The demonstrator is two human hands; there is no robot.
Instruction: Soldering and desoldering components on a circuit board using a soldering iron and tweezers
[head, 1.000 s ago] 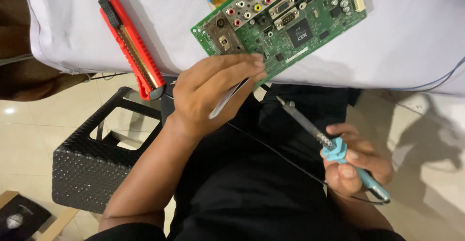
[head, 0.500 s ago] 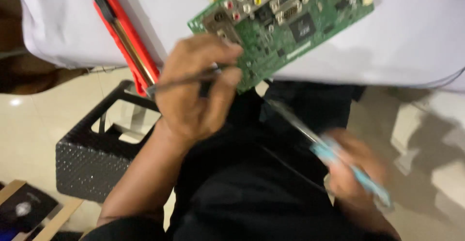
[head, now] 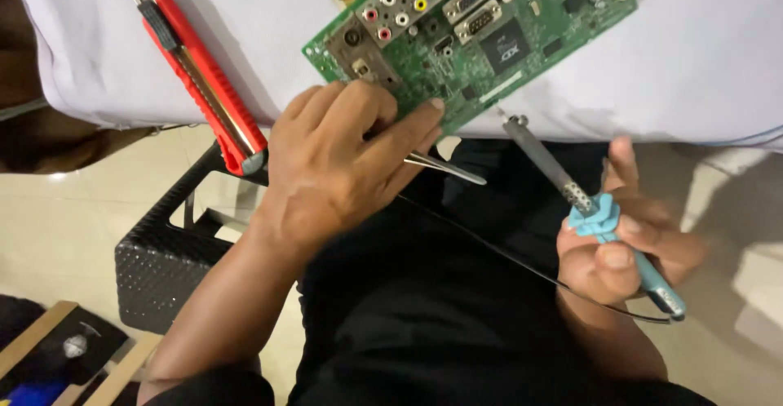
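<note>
Left hand point(head: 342, 161) grips tweezers point(head: 444, 168) at the circuit board point(head: 473, 39); right hand point(head: 620, 247) clasps soldering iron point(head: 563, 186).

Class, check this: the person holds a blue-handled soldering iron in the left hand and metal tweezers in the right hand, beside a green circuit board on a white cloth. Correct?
Not quite: the hands are swapped. The head view shows the soldering iron in the right hand and the tweezers in the left hand, beside the green circuit board on the white cloth.

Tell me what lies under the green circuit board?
The green circuit board rests on a white cloth-covered table. The left hand, holding metal tweezers, touches its near edge. Whatever lies directly beneath the board is hidden.
</note>
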